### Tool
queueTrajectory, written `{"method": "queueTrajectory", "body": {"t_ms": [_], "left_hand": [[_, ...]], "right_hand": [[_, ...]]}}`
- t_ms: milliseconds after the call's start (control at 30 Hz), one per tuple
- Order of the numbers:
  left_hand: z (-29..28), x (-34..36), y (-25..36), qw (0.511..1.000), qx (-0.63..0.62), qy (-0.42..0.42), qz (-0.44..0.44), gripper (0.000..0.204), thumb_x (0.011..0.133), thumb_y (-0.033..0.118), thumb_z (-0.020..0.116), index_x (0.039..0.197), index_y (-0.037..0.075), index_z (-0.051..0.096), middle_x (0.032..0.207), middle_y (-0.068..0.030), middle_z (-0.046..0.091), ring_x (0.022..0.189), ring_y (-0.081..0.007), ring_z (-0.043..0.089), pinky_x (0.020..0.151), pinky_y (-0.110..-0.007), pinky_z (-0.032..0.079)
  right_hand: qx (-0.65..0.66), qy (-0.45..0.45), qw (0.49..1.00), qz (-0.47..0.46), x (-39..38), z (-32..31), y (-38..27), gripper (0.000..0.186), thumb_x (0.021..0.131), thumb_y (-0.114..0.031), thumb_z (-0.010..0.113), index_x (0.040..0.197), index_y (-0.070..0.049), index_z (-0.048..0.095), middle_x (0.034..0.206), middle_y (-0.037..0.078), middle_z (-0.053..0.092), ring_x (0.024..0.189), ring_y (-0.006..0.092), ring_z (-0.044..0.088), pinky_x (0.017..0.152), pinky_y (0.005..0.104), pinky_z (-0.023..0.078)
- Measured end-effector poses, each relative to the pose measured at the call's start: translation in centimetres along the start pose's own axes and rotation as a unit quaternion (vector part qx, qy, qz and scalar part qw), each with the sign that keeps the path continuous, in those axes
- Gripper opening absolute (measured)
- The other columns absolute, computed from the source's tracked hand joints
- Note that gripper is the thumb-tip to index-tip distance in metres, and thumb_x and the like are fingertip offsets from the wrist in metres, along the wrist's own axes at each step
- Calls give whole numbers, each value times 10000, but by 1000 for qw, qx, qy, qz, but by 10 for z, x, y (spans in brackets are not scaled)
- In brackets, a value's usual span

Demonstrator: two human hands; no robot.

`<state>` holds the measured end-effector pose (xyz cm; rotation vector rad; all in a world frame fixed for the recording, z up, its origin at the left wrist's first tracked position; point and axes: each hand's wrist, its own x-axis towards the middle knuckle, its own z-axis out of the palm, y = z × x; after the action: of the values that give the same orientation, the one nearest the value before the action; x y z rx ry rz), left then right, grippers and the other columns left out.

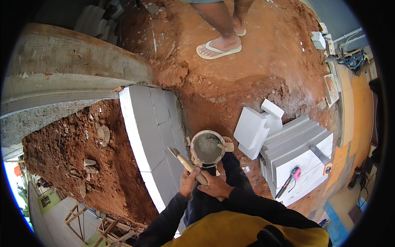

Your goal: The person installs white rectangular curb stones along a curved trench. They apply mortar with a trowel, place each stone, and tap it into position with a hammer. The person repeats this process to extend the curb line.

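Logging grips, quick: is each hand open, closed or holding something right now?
Left hand: closed, holding the long tan tool.
Right hand: closed at the same tool's lower end; fingers partly hidden.

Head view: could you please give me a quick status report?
Left hand and right hand on long tool. Bucket of grey mix just beyond. Block wall close on the left.
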<state>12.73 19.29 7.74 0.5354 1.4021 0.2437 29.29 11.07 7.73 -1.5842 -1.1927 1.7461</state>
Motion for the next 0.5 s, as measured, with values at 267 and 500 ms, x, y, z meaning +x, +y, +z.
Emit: {"method": "queueTrajectory", "body": {"t_ms": [267,500], "left_hand": [[-26,-24,17,992,-49,75,87,389,979,190,607,1312,8,517,1315,-145,653,1074,-271,729,838,-396,611],[-83,-63,2,987,102,104,75,207,961,182,658,1052,35,543,859,-75,654,578,-135,595,534,-298,514]], "right_hand": [[127,-144,963,187,30,-18,49,633,1037,-635,589,1305,-69,684,1153,121,744,1142,301,709,906,486,585],[-62,324,928,171,-8,-118,109,236,1017,-198,678,1177,-34,737,807,197,748,742,349,743,723,419,568]]}}
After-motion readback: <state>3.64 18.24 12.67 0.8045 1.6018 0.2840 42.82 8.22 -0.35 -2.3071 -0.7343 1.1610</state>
